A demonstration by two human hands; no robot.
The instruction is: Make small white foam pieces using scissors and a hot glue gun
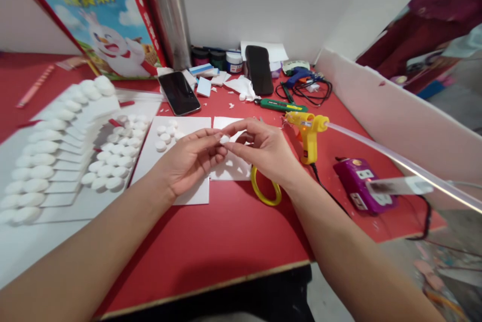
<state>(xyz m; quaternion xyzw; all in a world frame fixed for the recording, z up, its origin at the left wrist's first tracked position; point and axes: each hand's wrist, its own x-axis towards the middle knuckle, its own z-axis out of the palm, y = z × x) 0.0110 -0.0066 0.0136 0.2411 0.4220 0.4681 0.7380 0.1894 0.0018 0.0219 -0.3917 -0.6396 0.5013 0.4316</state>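
A small white piece (225, 139) is pinched between the fingertips of both my hands. My left hand (194, 158) grips its left side, thumb and forefinger together. From the right, the thumb and fingers of my right hand (263, 148) close on the same piece. Beneath them lie a white board (194, 196) carrying several small white discs (161, 146) and a white sheet (222, 174) with little white scraps. Beside my right wrist, a yellow scissor handle (265, 194) shows; the blades are mostly hidden under the hand.
Rows of white ovals (41, 158) and clustered discs (113, 156) cover the left side. At right are a yellow glue gun (309, 131) with a long stick and a purple power block (363, 186). Behind lie two phones (178, 92), a green cutter (282, 105) and a steel bottle (168, 18).
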